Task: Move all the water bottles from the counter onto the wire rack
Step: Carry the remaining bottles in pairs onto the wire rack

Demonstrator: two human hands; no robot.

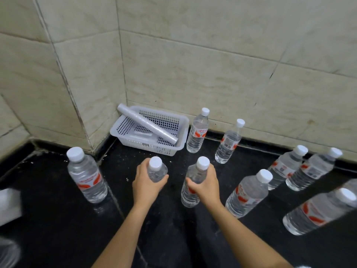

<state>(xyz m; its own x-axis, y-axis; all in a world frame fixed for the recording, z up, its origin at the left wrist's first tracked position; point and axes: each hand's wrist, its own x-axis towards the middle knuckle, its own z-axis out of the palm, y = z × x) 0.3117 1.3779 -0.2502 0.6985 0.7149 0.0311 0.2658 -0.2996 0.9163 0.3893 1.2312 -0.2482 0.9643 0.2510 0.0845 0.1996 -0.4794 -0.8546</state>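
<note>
Head view, only one. Black tabletop (58,238) fills the lower half of the frame, beige tiled wall (193,55) above it, with a corner left of centre.

Left hand (146,182) at lower centre, fingers curled tight around the upper body of a water bottle (157,171), white cap poking out above the hand. Right hand (204,185) just right of it, closed around the shoulder of a second bottle (190,194), which is upright; its base looks to be on the tabletop, contact hard to confirm. Base of the left-hand bottle is hidden by the hand. Both forearms enter from the bottom edge.

Other bottles, all clear with white caps and red-white labels, stand on the tabletop: one at left (87,176), two near the wall right of centre (198,132) (229,142), one at centre right (249,192), two close together at right (286,167) (313,169), one big at the lower right edge (318,211). Another bottle is partly cut off, blurred, at the bottom left corner.

White perforated plastic basket (173,149) sits in the wall corner, centre of the frame, with a grey roll (146,123) lying diagonally across it, upper end resting on the rim. White blurred object (9,206) at the left edge, can't identify.

Wire rack not in frame.
</note>
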